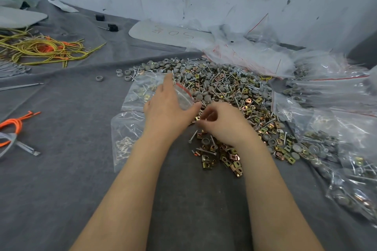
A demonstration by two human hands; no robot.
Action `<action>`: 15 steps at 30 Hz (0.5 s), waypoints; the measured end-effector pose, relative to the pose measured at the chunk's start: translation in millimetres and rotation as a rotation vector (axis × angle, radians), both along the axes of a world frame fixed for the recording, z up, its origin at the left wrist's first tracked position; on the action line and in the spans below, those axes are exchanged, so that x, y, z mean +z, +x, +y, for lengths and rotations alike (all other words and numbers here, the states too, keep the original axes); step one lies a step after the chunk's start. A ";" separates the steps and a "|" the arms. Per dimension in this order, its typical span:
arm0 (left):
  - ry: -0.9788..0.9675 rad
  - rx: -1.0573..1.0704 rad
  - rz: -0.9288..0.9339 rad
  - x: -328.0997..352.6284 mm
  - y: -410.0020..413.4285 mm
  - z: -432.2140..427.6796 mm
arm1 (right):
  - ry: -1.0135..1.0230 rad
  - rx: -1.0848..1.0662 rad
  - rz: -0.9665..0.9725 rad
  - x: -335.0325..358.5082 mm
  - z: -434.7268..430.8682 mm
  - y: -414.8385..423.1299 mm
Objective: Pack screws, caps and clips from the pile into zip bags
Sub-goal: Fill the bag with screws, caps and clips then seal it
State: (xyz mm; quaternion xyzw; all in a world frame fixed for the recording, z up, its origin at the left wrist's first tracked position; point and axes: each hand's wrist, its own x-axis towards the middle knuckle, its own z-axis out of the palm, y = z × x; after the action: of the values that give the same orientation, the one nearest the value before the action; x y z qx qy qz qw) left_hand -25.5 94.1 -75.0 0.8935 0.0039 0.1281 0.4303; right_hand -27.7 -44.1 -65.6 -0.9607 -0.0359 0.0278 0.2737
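Holding a small zip bag [184,96] with a red strip, the left hand [169,114] has its grip clamped on it, thumb on one side and fingers on the other, just over the near edge of the pile [224,85]. The right hand [223,124] is right beside it, low over the pile, its grip pinched together on a small silver piece [206,119] — I cannot tell what kind. The pile is a big heap of screws [193,136], grey caps [206,83] and gold clips [228,159] on the grey table [71,179], with the clips spilling toward the person. Full bags [326,91] lie to the right of the pile, and two more bags [124,138] lie by the left hand. Yellow cords [44,49] and an orange cord [14,124] lie far off to the left.
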 end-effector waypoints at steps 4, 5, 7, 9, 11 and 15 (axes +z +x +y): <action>-0.052 0.021 -0.026 1.2 0.4 1.2 | -0.294 0.065 -0.030 -3.9 23.2 -7.6; -0.055 0.021 -0.027 1.3 0.5 1.1 | -0.340 0.077 -0.049 -5.4 27.4 -8.5; -0.051 0.021 -0.025 1.4 0.5 0.8 | -0.394 0.095 -0.054 -5.7 30.0 -9.7; -0.047 0.023 -0.023 1.5 0.5 0.5 | -0.373 0.128 -0.018 -2.2 29.9 -11.5; -0.045 0.027 -0.025 1.9 0.1 0.5 | -0.302 0.181 0.025 0.2 29.7 -12.0; -0.071 0.029 -0.033 2.3 0.1 1.2 | -0.277 0.224 0.067 2.6 30.3 -12.0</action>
State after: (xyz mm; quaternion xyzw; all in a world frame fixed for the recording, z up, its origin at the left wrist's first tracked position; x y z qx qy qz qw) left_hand -25.4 95.3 -72.8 0.8754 0.0141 0.1486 0.4598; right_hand -39.8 -13.8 -63.0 -0.9778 -0.1294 0.0945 0.1352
